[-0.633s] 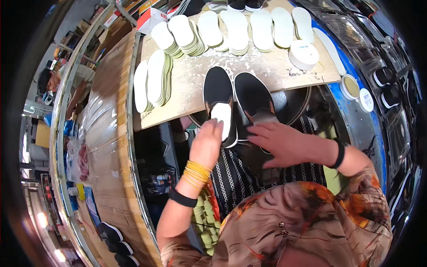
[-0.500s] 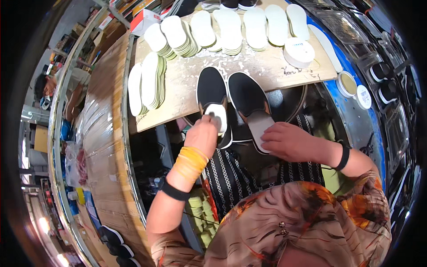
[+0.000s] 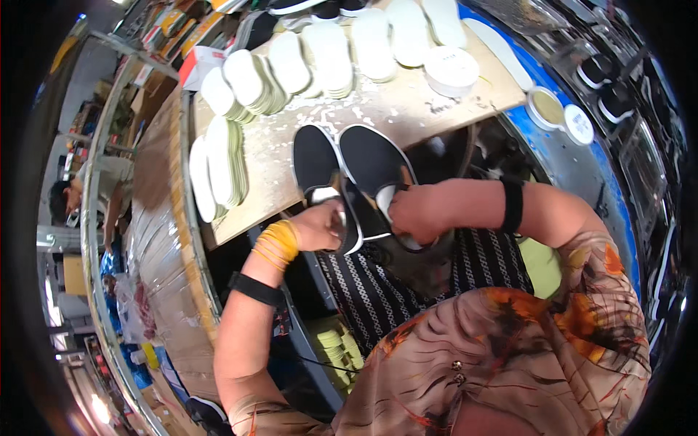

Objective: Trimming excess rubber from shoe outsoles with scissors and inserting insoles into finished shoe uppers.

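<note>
Two black slip-on shoes [image 3: 342, 163] are being held side by side at the tabletop [image 3: 407, 109] edge, the left hand [image 3: 320, 225] closed on one heel, the right hand [image 3: 414, 214] pressing a white insole [image 3: 385, 200] inside; insole stacks [image 3: 240, 83] are lying beyond both grips.

We saw bright, even light on the wooden board [image 3: 436, 109], glare on the plastic wrap [image 3: 156, 240] at left, heavy fisheye bending and black corners; edge details were smeared.
</note>
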The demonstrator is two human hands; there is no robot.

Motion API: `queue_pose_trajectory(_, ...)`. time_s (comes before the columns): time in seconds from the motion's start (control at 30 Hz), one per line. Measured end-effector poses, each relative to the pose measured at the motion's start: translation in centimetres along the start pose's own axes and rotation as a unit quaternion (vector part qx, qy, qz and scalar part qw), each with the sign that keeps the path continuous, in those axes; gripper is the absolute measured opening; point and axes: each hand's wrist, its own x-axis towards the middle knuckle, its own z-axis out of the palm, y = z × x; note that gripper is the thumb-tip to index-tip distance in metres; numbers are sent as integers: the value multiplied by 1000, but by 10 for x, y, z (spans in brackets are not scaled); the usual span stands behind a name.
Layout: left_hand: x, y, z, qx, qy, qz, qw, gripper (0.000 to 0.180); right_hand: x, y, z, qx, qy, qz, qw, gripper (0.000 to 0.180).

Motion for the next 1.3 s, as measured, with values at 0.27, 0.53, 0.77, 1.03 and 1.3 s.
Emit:
queue_pose_trajectory(0.27,26,-3,36,223,247,-64,941,34,12,-6,14,-87,153,39,984,29)
queue_pose_trajectory(0.53,26,53,79,37,465,-64,882,24,-88,-54,-44,177,431,-27,884,32)
queue_pose_trajectory(0.77,-267,118,128,-32,492,-6,870,36,-118,-33,-54,184,503,-86,840,29)
queue_pose_trajectory(1.03,-605,135,236,95,662,-479,568,19,-60,-77,-40,277,310,-113,902,26)
queue_pose_trajectory(1.3,-746,-75,266,341,404,-603,597,38,-56,-102,-35,75,148,-41,985,34)
